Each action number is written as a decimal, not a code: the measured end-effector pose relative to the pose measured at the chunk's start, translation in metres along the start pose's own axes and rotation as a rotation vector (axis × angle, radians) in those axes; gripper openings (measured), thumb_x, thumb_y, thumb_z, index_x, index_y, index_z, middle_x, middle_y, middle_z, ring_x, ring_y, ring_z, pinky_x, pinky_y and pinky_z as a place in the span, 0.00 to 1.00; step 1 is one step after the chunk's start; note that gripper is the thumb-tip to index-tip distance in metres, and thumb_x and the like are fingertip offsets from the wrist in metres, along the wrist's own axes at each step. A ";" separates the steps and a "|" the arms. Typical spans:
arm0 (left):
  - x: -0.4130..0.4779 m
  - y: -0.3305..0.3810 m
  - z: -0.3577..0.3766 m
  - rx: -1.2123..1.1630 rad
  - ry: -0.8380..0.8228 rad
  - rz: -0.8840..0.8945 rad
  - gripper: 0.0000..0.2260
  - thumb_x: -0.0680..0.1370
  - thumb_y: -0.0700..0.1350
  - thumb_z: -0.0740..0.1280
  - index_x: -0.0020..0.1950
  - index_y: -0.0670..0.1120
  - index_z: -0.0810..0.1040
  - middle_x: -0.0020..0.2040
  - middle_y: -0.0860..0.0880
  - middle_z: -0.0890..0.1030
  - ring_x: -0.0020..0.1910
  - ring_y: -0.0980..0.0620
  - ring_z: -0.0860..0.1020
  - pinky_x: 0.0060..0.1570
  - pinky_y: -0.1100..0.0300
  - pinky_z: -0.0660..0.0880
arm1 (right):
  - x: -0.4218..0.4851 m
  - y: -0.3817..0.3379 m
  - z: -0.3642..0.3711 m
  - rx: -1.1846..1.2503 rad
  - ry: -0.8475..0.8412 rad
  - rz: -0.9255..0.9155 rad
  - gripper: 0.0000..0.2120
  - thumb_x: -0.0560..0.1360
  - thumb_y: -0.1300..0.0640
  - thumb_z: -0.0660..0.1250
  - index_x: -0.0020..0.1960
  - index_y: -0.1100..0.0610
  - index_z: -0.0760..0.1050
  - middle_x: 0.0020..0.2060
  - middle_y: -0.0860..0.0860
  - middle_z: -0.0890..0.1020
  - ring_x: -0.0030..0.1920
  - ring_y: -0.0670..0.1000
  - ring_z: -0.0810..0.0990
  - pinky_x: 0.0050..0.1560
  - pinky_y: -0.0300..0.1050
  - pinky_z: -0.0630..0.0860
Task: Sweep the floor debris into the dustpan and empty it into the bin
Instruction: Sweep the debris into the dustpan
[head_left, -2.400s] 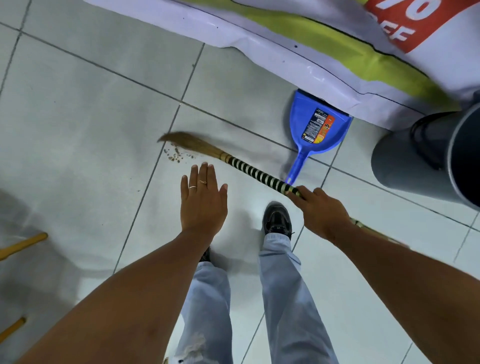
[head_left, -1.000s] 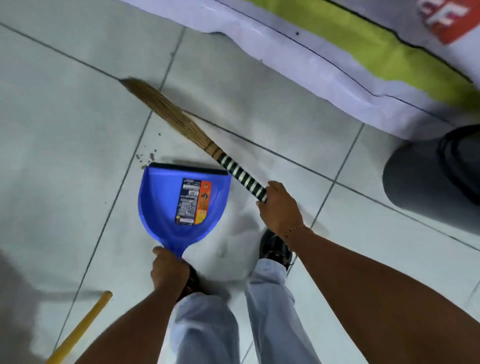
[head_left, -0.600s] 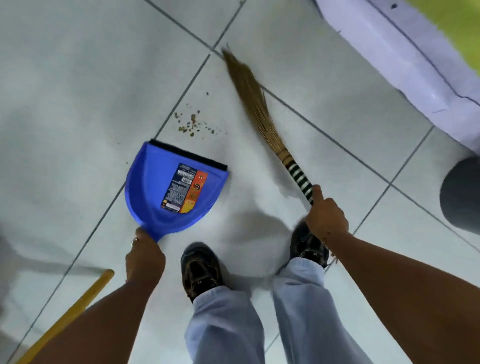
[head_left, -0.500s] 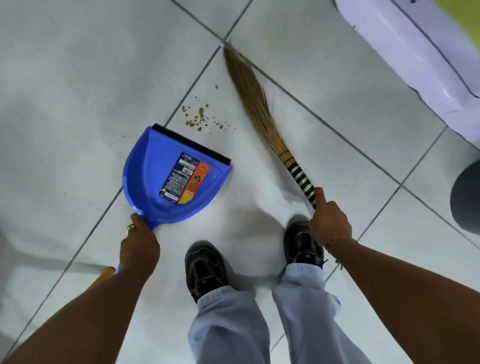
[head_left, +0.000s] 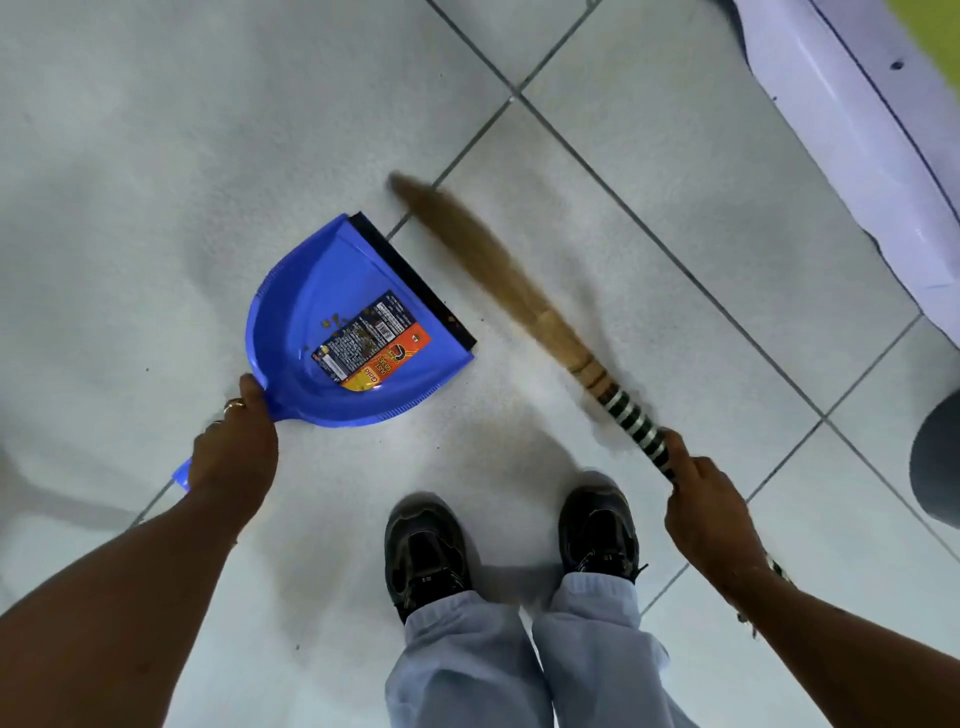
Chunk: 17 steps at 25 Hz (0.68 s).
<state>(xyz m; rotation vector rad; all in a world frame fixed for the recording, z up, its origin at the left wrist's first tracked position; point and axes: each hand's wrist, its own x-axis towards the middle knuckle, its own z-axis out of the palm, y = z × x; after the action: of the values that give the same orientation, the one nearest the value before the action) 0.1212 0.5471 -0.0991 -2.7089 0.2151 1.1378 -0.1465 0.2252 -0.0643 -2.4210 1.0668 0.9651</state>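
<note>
Debris (head_left: 340, 326) sat as small brown bits inside the blue dustpan (head_left: 332, 338), pan flat on the tile floor (head_left: 130, 156), black lip facing the broom (head_left: 498, 275) so crumbs slid in. Left hand (head_left: 234, 452) gripped the pan handle; right hand (head_left: 701, 499) gripped the striped broom handle (bristles blurred). Bin (head_left: 937, 462) waited at right edge.

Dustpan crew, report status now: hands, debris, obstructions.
Left hand gripping dustpan handle; right hand gripping broom. Debris in the pan, bristles blurred beside its lip. Bin at right edge, nothing between.
</note>
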 end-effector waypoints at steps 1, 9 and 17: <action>0.000 -0.005 0.002 -0.003 0.024 0.013 0.21 0.79 0.34 0.52 0.72 0.36 0.56 0.48 0.31 0.78 0.46 0.30 0.78 0.46 0.41 0.75 | 0.003 0.002 -0.002 0.014 0.025 0.046 0.32 0.73 0.69 0.60 0.74 0.54 0.57 0.51 0.63 0.78 0.46 0.63 0.77 0.42 0.53 0.76; -0.003 -0.043 0.019 0.186 0.130 0.076 0.26 0.64 0.21 0.65 0.62 0.25 0.66 0.31 0.29 0.76 0.24 0.34 0.77 0.26 0.44 0.76 | -0.016 -0.017 0.020 -0.060 -0.315 -0.198 0.35 0.76 0.61 0.61 0.76 0.47 0.48 0.61 0.58 0.76 0.55 0.58 0.76 0.54 0.49 0.77; -0.087 0.052 -0.016 -0.199 -0.026 -0.046 0.22 0.73 0.29 0.60 0.66 0.32 0.61 0.57 0.33 0.74 0.53 0.30 0.76 0.53 0.41 0.73 | -0.050 -0.033 -0.019 0.236 0.040 -0.185 0.35 0.73 0.69 0.67 0.75 0.58 0.55 0.49 0.62 0.79 0.44 0.59 0.79 0.43 0.50 0.79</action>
<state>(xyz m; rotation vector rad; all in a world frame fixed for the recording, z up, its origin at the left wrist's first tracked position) 0.0607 0.4979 -0.0325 -2.8509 0.0370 1.2414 -0.1380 0.2641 -0.0151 -2.3039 0.8945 0.6919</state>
